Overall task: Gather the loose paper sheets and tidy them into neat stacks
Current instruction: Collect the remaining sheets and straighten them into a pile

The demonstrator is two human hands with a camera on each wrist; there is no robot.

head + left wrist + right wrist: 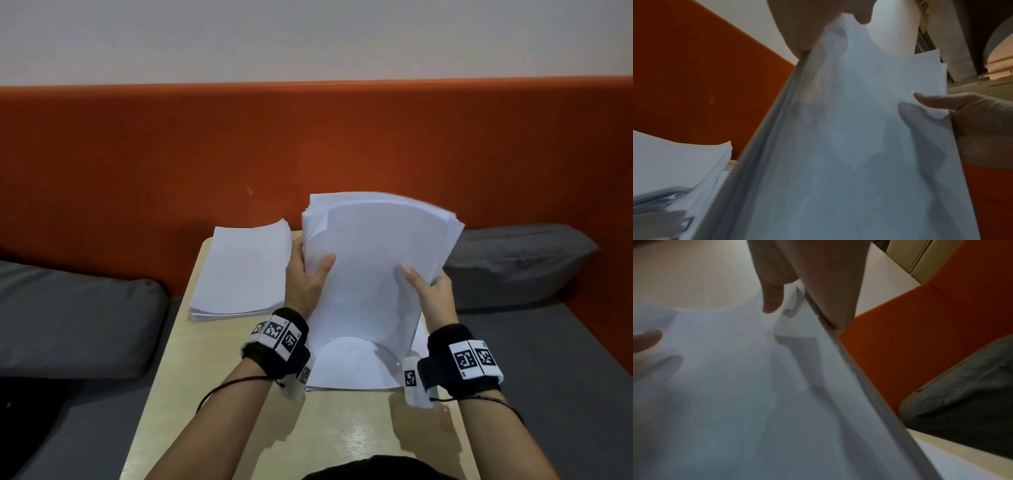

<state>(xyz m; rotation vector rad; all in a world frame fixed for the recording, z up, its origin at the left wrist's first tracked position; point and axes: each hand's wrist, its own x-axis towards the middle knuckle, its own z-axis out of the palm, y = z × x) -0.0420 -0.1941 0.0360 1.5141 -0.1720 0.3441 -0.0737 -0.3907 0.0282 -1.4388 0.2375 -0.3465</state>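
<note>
Both hands, left hand (306,274) and right hand (432,287), gripping upright paper bundle (370,260) side edges, uneven top edge, second stack (239,270) just beside

So the surface (239,394) sits in front of a padded backrest (308,137), cushions (68,318) on either side. One paper stack (239,270) lies flat on its left part; just right of it, both hands stand a second stack (373,274) on edge, over a few flat sheets (346,366).

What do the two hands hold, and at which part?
A bundle of paper sheets: left hand grips its left edge, right hand its right edge.
</note>
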